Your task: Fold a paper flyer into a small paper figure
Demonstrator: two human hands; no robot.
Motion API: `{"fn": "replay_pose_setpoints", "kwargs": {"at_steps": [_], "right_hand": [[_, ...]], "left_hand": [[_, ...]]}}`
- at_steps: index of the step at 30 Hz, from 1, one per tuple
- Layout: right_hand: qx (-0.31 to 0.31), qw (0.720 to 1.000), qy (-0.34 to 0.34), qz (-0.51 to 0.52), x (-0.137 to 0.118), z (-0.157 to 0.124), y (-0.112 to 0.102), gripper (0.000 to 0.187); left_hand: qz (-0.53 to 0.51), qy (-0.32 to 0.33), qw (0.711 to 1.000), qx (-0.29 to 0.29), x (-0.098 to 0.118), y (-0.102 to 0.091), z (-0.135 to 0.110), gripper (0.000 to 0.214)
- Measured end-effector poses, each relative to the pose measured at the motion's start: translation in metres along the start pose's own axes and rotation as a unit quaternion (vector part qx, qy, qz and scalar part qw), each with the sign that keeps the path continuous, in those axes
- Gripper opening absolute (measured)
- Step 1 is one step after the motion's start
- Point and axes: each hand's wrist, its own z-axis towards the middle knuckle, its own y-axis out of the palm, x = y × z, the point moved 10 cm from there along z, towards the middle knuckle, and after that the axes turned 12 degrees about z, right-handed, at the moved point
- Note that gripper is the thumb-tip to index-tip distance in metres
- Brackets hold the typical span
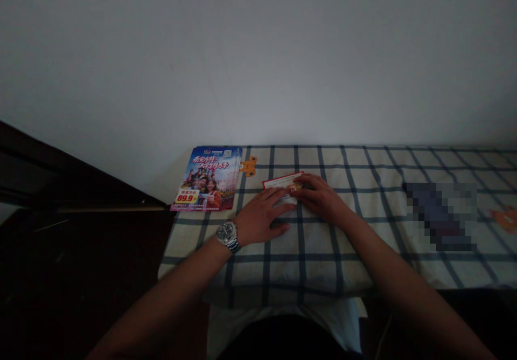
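Note:
My left hand point(263, 214), with a metal watch point(227, 235) on its wrist, lies flat on a folded white paper point(281, 182) with a red edge, fingers stretched out. My right hand point(319, 195) rests on the same paper from the right, fingers pressed down on its edge. The paper lies on a bed covered with a white and blue checked sheet point(323, 252).
A small stack of colourful leaflets point(208, 179) lies at the sheet's far left corner, next to an orange cartoon print point(247, 166). A blurred-out dark patch point(442, 214) sits to the right. A plain wall rises behind; a dark wooden frame point(60, 182) stands at the left.

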Motion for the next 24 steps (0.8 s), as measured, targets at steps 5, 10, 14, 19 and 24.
{"fn": "replay_pose_setpoints", "kwargs": {"at_steps": [5,10,14,19,24], "right_hand": [[-0.001,1.000,0.003,-0.001,0.000,0.000,0.001,0.031],[0.004,1.000,0.001,0.000,-0.005,0.000,-0.001,0.033],[0.010,1.000,0.005,-0.005,-0.011,0.001,-0.004,0.028],[0.029,0.999,0.027,-0.014,-0.008,0.000,-0.004,0.011],[0.004,1.000,0.022,-0.001,-0.005,0.000,0.004,0.007]], "left_hand": [[-0.002,0.002,1.000,0.000,0.001,0.000,0.000,0.049],[0.005,-0.004,1.000,-0.001,0.001,0.001,0.000,0.050],[0.007,-0.003,1.000,-0.001,0.001,0.002,0.000,0.049],[0.010,-0.002,1.000,-0.008,0.001,0.002,0.000,0.051],[0.008,0.001,1.000,-0.010,0.002,0.003,0.000,0.051]]}}
